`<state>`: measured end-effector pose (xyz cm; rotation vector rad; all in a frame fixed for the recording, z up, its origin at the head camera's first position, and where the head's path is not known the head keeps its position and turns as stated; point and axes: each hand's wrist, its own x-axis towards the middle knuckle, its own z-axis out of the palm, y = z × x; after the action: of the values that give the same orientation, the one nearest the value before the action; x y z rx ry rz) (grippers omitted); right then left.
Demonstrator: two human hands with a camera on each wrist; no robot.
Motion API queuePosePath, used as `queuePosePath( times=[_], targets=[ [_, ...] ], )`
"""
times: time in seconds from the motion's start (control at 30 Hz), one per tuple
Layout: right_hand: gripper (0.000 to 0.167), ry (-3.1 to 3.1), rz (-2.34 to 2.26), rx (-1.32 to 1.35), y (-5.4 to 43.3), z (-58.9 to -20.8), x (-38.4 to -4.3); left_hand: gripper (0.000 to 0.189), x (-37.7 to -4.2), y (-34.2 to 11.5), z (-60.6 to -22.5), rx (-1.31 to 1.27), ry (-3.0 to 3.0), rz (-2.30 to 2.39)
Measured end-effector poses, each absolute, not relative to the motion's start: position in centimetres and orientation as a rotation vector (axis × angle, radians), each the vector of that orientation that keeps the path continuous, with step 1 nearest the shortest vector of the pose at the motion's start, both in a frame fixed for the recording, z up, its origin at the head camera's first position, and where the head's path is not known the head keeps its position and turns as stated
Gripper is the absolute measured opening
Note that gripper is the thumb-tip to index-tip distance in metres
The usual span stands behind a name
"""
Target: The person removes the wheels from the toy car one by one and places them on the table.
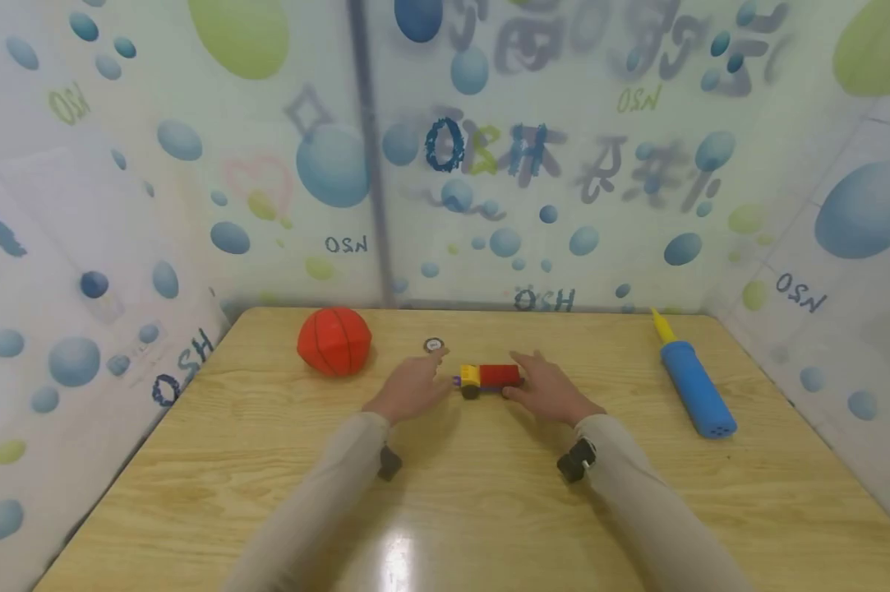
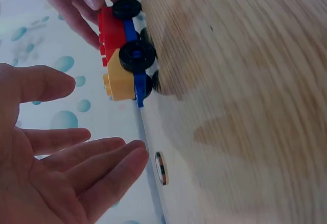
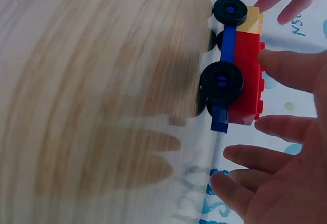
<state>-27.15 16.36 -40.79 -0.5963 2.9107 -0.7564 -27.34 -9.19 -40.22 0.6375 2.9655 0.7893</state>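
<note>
A toy truck [image 1: 499,376] made of building blocks, with a yellow front, a red rear, a blue base and black wheels, stands on the wooden table between both hands. My left hand [image 1: 412,386] is just left of its yellow end, fingers apart and holding nothing. At the red end is my right hand [image 1: 553,390], its fingers fairly straight. In the right wrist view the thumb tip overlaps the top edge of the red block [image 3: 246,81], and the index fingertip is right at its rear corner. Beyond the left fingertips lies a small round chip [image 1: 433,345].
A red ball [image 1: 334,342] with dark seams sits at the back left of the table [image 1: 474,501]. On the right lies a blue hand pump [image 1: 698,390] with a yellow nozzle. Patterned white panels [image 1: 504,197] stand along the table's back and sides.
</note>
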Motion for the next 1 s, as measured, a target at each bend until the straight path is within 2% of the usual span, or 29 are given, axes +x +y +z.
queuePosePath(
  times=[0.33, 0.63, 1.0],
  targets=[
    [0.059, 2.891, -0.808, -0.610, 16.6, -41.7, -28.0, 0.053, -27.9, -7.9, -40.9, 0.644, 2.809, 1.018],
    [0.050, 2.900, -0.845, -0.573, 16.6, -41.9, -28.2, 0.043, -28.4, -7.1, -40.5, 0.601, 2.830, 0.967],
    [0.038, 2.950, -0.832, -0.610, 16.5, -41.6, -28.2, 0.040, -28.4, -6.9, -40.5, 0.611, 2.854, 0.926]
  ],
)
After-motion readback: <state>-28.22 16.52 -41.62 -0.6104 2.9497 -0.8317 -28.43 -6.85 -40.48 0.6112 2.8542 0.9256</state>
